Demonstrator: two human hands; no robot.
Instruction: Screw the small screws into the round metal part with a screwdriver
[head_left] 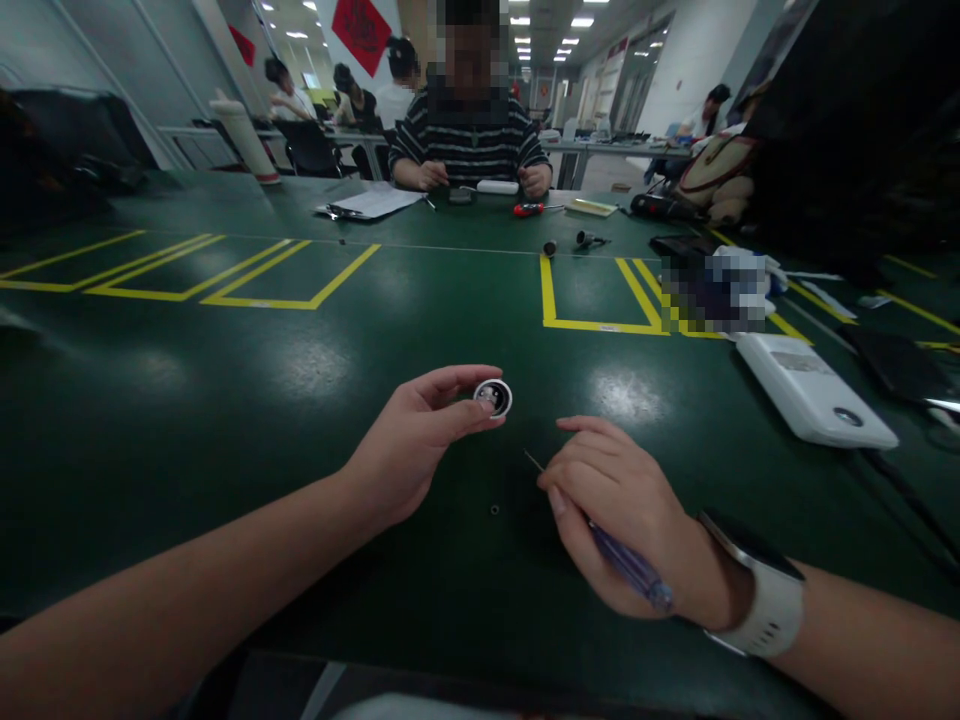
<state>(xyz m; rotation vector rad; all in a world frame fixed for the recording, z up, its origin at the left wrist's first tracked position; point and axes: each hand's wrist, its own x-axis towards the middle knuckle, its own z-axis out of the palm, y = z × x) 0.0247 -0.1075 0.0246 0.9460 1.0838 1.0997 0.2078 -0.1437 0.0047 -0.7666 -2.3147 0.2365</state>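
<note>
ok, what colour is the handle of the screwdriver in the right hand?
The screwdriver handle is translucent bluish purple, seen best in the head view.

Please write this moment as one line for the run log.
left hand: holds white-rimmed part | right hand: holds purple-handled tool, not touching white-rimmed part | green table: tiny ring lying between hands

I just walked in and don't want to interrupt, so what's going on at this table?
A person's left hand holds a small round white-rimmed part with a dark inside. Their right hand grips a thin metal-shafted tool with a translucent purple handle, its tip apart from the part. A tiny dark ring lies between the hands on the green tabletop. Opposite sits a person in a dark striped shirt.
</note>
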